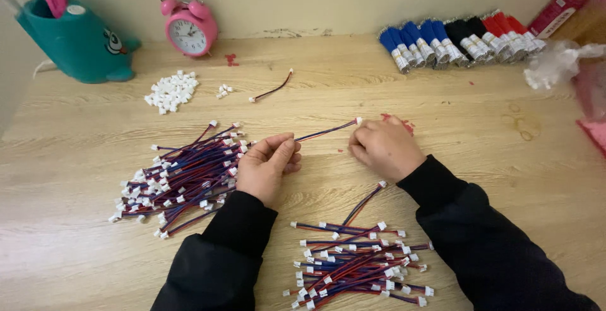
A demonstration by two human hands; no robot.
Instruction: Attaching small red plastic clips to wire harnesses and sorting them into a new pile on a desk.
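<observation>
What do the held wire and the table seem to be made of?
Wire: likely plastic-insulated strands, smooth red and blue, with a white plastic-looking plug at the tip. Table: wood or wood-look laminate, pale matt grain; which one is unclear.

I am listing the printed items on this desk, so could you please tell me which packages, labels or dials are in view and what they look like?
Red box: far right corner, long carton, red with a white panel, leaning on the wall.
Banded bundles: back right, a row of blue, black and red bundles with white label bands.
Clock: back left, round pink alarm clock with a white dial.
Plastic bag: right edge, crumpled, clear.
</observation>
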